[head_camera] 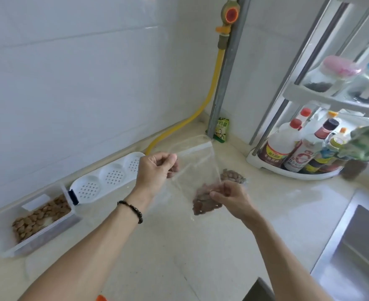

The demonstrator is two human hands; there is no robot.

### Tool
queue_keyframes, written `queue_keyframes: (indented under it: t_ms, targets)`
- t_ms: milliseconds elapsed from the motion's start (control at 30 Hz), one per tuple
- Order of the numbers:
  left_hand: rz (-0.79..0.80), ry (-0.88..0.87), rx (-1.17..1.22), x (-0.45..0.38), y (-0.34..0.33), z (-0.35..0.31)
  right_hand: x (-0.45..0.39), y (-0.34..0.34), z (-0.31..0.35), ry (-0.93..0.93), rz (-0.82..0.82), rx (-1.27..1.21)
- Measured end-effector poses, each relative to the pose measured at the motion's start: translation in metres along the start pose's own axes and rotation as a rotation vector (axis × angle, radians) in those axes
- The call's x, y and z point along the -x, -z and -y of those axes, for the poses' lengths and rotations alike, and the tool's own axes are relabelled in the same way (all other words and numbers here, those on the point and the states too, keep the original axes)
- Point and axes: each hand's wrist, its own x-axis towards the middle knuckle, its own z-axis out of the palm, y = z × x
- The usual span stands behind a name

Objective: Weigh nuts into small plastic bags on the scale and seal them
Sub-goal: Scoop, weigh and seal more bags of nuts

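Both hands (155, 170) (231, 198) pinch bag (196, 168) aloft.

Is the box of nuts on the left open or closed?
Open: the box has no lid on, and its nuts show uncovered.

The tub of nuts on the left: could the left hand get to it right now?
Probably not yet: the left hand pinches the top of the plastic bag. The counter path to the tub of nuts looks open once it lets go.
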Motion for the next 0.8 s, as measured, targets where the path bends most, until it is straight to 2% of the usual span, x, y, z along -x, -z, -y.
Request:
queue_keyframes:
  t_ms: [100, 300, 433, 567, 800]
  targets:
    - [-0.107, 0.033, -0.153, -0.031, -0.025, 0.025, -0.021, 0.031, -0.002, 0.006, -0.063, 0.13]
    - [-0.17, 0.157, -0.382, -0.069, -0.045, 0.08, -0.08, 0.039, -0.021, -0.011, -0.076, 0.316]
    - [-0.128, 0.211, -0.48, -0.083, -0.042, 0.112, -0.103, 0.024, -0.04, -0.03, -0.08, 0.493]
    - [-0.111, 0.234, -0.56, -0.089, -0.044, 0.122, -0.104, 0.019, -0.048, 0.045, -0.157, 0.671]
    - [-0.066, 0.181, -0.678, -0.094, -0.048, 0.123, -0.1, 0.021, -0.048, 0.031, -0.15, 0.742]
